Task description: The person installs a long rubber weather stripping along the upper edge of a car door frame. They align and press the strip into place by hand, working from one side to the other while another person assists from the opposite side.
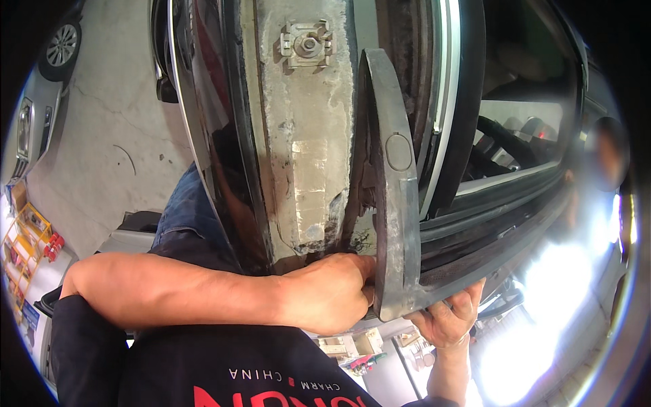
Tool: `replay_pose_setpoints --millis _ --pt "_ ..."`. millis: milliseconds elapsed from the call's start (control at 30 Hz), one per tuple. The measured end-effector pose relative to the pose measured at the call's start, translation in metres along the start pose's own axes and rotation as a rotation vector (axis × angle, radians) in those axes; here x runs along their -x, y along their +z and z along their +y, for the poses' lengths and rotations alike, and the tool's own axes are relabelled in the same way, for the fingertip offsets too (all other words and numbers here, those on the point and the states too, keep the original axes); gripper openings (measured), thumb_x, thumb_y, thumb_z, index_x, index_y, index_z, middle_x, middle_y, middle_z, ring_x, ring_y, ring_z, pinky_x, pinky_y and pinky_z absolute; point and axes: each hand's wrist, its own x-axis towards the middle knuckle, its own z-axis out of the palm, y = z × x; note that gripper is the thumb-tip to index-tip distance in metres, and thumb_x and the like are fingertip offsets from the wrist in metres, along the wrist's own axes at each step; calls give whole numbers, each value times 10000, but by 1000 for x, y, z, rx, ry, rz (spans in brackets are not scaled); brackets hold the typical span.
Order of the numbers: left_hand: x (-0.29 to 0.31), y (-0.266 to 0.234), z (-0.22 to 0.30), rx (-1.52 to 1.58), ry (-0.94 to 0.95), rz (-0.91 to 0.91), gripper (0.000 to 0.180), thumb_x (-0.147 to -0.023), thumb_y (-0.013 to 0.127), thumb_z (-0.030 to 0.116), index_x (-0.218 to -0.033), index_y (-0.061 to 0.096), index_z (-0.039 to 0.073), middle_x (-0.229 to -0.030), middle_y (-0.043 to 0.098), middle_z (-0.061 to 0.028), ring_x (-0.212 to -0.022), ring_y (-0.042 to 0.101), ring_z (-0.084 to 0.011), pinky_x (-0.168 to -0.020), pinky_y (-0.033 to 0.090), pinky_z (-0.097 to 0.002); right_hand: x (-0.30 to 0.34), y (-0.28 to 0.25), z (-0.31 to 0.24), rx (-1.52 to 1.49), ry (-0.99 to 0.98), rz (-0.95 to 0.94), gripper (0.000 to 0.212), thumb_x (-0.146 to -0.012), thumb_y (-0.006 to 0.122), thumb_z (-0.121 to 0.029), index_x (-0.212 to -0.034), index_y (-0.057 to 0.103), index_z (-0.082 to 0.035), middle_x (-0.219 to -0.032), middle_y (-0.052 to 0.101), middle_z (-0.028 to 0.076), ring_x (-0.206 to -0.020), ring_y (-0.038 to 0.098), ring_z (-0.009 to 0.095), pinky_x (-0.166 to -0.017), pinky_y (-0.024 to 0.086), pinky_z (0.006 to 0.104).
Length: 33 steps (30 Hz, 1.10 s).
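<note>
A long, dark grey plastic trim piece point(399, 217) with a round cap near its upper part stands lifted along a car body, its corner toward me. My left hand point(329, 292) is closed at the trim's left edge near that corner, with its fingertips hidden behind the plastic. Under the right side of the same corner, my right hand point(453, 315) grips the lower edge with bent fingers. Left of the trim runs a dirty, pale body strip point(278, 136) with worn edges. A clip with a nut point(308, 45) sits at its far end.
Car glass point(515, 88) lies to the right, with a steering wheel point(505, 139) visible through it. A glossy dark panel point(224, 136) borders the strip on the left. Beyond are the floor point(115, 129), a silver car point(34, 115) and a yellow rack point(30, 234).
</note>
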Motion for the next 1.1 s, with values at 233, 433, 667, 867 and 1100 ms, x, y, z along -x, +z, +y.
replay_pose_setpoints --millis 233,433,667,867,1100 --pt "5 -4 10 13 -82 -13 321 -948 519 143 -1222 599 -4 -1006 683 -258 -1003 649 -395 -881 501 -425 -4 -3 -4 19 21 -21 352 -615 872 -332 -854 756 -101 -992 566 19 -1048 551 331 -959 410 543" --pt "7 -12 23 -45 -150 -80 302 -947 517 108 -1207 632 8 -1104 689 -209 -1073 646 -325 -941 490 -371 1 -5 -2 -2 12 -32 359 -638 871 -321 -876 745 -83 -947 578 25 -1019 553 337 -935 421 509" --pt "11 -12 25 -36 -85 -69 306 -956 507 116 -1221 629 22 -1082 691 -216 -1050 649 -341 -932 491 -380 0 -4 -2 -1 -2 -12 347 -650 870 -350 -832 733 -88 -940 578 22 -1006 547 328 -912 423 501" --pt "9 -9 19 -48 -70 -58 325 -970 494 117 -1272 597 50 -1080 688 -219 -1044 643 -346 -930 483 -381 -3 -1 -1 0 -10 22 392 -650 865 -399 -829 730 -78 -926 564 25 -1006 545 330 -902 429 502" --pt "8 -8 17 -43 -55 -56 318 -966 497 119 -1254 610 43 -1100 688 -208 -1083 637 -333 -948 475 -385 0 1 0 -10 -6 26 413 -622 870 -410 -835 729 -86 -917 556 18 -981 545 321 -888 433 493"
